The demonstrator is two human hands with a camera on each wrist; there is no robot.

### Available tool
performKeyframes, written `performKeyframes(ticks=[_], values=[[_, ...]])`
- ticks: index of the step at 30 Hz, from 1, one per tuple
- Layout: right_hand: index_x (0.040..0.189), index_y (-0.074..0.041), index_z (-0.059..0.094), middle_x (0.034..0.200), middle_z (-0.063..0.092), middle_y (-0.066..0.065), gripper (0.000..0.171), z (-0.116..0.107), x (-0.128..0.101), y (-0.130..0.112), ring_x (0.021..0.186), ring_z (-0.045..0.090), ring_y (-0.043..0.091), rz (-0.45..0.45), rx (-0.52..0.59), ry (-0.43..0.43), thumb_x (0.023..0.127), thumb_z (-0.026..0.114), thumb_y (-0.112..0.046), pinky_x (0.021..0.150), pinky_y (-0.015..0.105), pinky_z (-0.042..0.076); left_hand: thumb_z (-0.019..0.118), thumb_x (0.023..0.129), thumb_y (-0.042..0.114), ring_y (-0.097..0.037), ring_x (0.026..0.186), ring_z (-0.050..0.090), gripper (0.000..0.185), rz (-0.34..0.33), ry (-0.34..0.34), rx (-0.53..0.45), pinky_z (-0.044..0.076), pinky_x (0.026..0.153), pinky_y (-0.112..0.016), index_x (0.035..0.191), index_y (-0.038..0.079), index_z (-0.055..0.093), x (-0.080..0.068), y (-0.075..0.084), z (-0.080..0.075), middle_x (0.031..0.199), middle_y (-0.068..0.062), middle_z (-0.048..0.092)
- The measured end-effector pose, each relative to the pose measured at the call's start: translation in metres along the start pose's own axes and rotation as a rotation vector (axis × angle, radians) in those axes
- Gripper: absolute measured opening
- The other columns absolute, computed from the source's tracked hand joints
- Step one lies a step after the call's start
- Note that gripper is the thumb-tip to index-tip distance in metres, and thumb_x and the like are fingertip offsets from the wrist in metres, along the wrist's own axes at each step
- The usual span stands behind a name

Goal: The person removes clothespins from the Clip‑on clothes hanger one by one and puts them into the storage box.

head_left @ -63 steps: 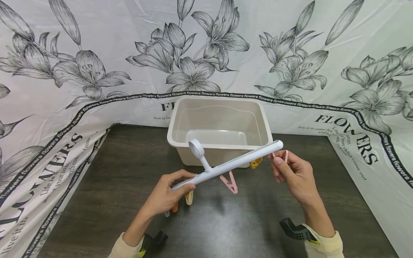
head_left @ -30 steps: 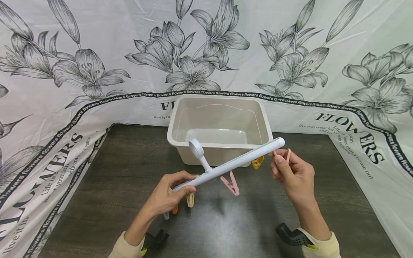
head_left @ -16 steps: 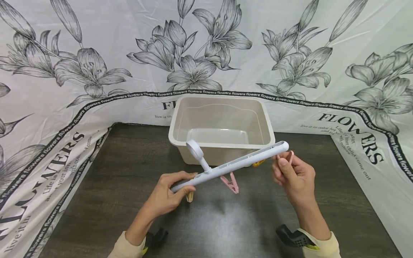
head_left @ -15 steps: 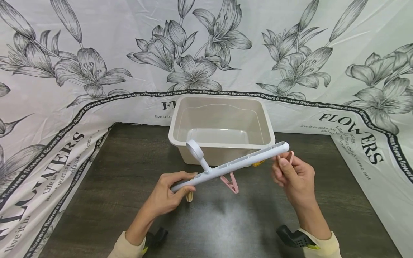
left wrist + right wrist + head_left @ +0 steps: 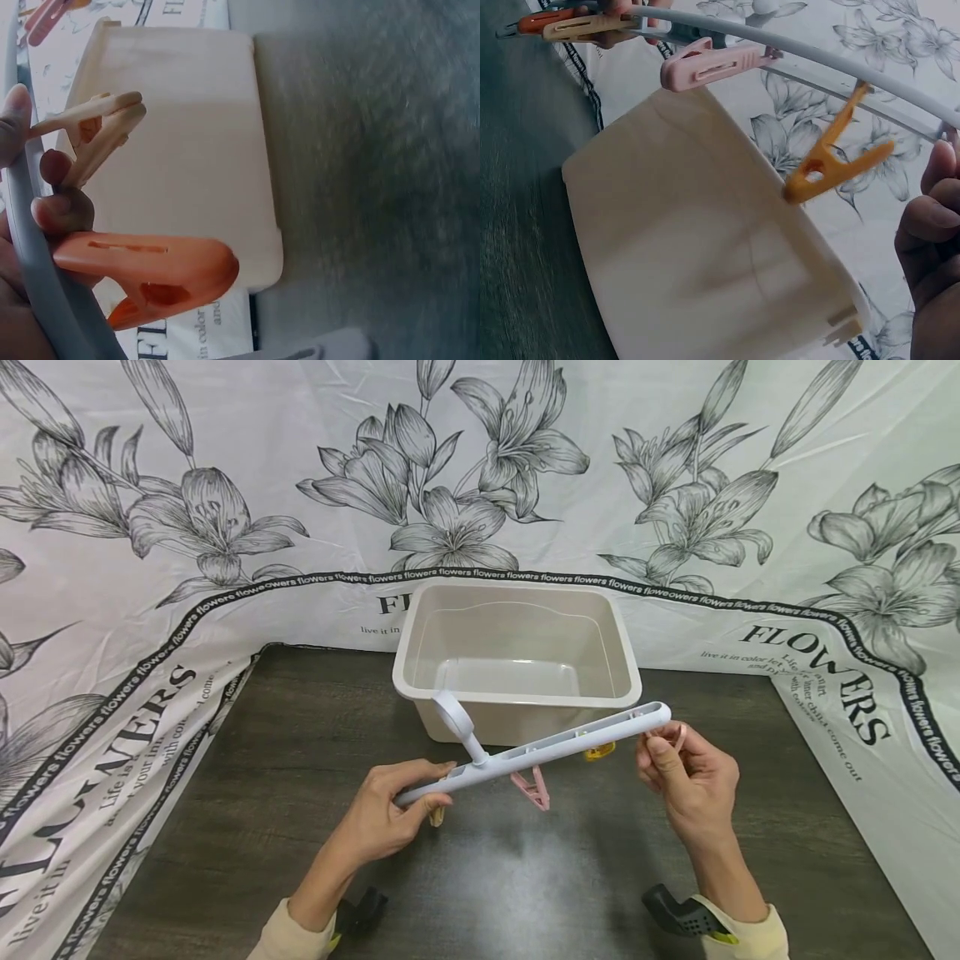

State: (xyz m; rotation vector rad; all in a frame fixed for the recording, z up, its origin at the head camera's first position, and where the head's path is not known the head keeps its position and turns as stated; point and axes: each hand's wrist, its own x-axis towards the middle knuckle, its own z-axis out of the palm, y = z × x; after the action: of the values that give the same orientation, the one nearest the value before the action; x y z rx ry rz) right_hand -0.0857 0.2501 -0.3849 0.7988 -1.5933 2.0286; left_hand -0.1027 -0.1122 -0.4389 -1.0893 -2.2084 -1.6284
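A white clothes-peg hanger bar with a round hook is held above the dark table, in front of a beige tub. My left hand grips the bar's near left end. My right hand pinches a pale pink peg under the bar's right end. Pegs hang from the bar: orange, beige, pink and yellow. In the head view the pink peg and yellow peg show below the bar.
The tub stands at the table's far edge, against a white cloth printed with grey flowers. That cloth also drapes both sides of the dark wood-grain table. Black wrist mounts sit at my cuffs.
The bar has rolled and tipped flatter, its right end lower. My right hand followed it down with the pink peg. The left hand has kept its grip.
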Motion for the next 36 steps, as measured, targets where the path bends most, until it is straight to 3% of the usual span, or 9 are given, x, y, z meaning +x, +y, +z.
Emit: performKeyframes(ticks=[3,8,11,14,19,22,24,32,36], values=[[0.095,0.02,0.054,0.077,0.056,0.01,0.016,0.0,-0.001,0.0,0.051,0.033,0.013,0.033,0.061,-0.034,0.101,0.039,0.02,0.039,0.026,0.023,0.08,0.085,-0.001,0.003,0.06,0.061,0.042,0.019,0.016,0.027,0.047,0.054,-0.015,0.124,0.009,0.072,-0.001,0.002,-0.003,0.074,0.005,0.069],[0.107,0.017,0.055,0.077,0.047,0.01,0.034,-0.003,-0.001,-0.001,0.05,0.025,0.012,0.178,0.386,-0.151,0.106,0.021,0.014,0.039,0.023,0.017,0.081,0.083,-0.003,0.0,0.06,0.06,0.043,0.018,0.006,0.042,0.045,0.052,-0.013,0.125,0.005,0.072,0.002,0.003,-0.007,0.074,0.003,0.068],[0.108,0.016,0.056,0.077,0.048,0.01,0.037,-0.003,0.0,-0.002,0.049,0.024,0.011,0.215,0.421,-0.161,0.107,0.019,0.013,0.038,0.023,0.016,0.08,0.083,-0.003,-0.002,0.059,0.061,0.044,0.003,-0.006,0.046,0.047,0.052,-0.014,0.125,0.005,0.072,0.002,0.001,-0.009,0.075,0.002,0.069],[0.102,0.017,0.056,0.077,0.052,0.01,0.028,-0.001,-0.001,-0.003,0.049,0.027,0.012,0.144,0.262,-0.115,0.105,0.029,0.017,0.038,0.024,0.018,0.08,0.085,-0.002,-0.002,0.06,0.062,0.043,0.005,-0.012,0.039,0.046,0.052,-0.014,0.126,0.006,0.071,0.001,-0.002,-0.01,0.075,0.001,0.069],[0.093,0.021,0.059,0.073,0.061,0.004,0.009,0.0,-0.004,-0.003,0.047,0.04,0.007,-0.03,-0.238,0.014,0.095,0.051,0.022,0.036,0.022,0.027,0.079,0.085,-0.002,0.001,0.06,0.061,0.043,0.014,-0.016,0.033,0.045,0.05,-0.013,0.126,0.005,0.071,-0.003,-0.005,-0.01,0.074,0.001,0.069],[0.092,0.022,0.06,0.072,0.062,0.002,0.006,0.0,-0.006,-0.002,0.047,0.042,0.005,-0.051,-0.34,0.039,0.093,0.055,0.022,0.036,0.021,0.029,0.08,0.085,-0.001,0.002,0.06,0.061,0.042,-0.003,-0.022,0.05,0.044,0.049,-0.012,0.126,0.005,0.071,-0.005,-0.007,-0.011,0.075,0.001,0.069],[0.093,0.021,0.059,0.073,0.061,0.003,0.009,0.002,-0.007,-0.001,0.046,0.039,0.006,-0.012,-0.245,0.018,0.096,0.05,0.021,0.036,0.021,0.027,0.08,0.085,-0.001,0.002,0.061,0.062,0.042,-0.006,-0.026,0.061,0.045,0.049,-0.012,0.126,0.005,0.071,-0.006,-0.008,-0.012,0.076,0.001,0.069],[0.108,0.014,0.057,0.082,0.057,0.007,0.039,0.011,-0.011,0.0,0.048,0.021,0.011,0.261,0.45,-0.051,0.109,0.019,0.008,0.039,0.022,0.013,0.079,0.086,-0.002,-0.008,0.059,0.065,0.042,0.014,-0.044,0.034,0.05,0.053,-0.014,0.127,0.001,0.07,-0.006,-0.013,-0.011,0.077,-0.001,0.07],[0.108,0.015,0.056,0.081,0.056,0.008,0.037,0.013,-0.012,0.0,0.049,0.022,0.011,0.234,0.418,-0.054,0.108,0.02,0.009,0.039,0.022,0.014,0.079,0.084,-0.005,-0.003,0.06,0.064,0.043,0.033,-0.049,0.022,0.051,0.054,-0.014,0.126,-0.001,0.069,-0.007,-0.015,-0.012,0.076,-0.001,0.07]])
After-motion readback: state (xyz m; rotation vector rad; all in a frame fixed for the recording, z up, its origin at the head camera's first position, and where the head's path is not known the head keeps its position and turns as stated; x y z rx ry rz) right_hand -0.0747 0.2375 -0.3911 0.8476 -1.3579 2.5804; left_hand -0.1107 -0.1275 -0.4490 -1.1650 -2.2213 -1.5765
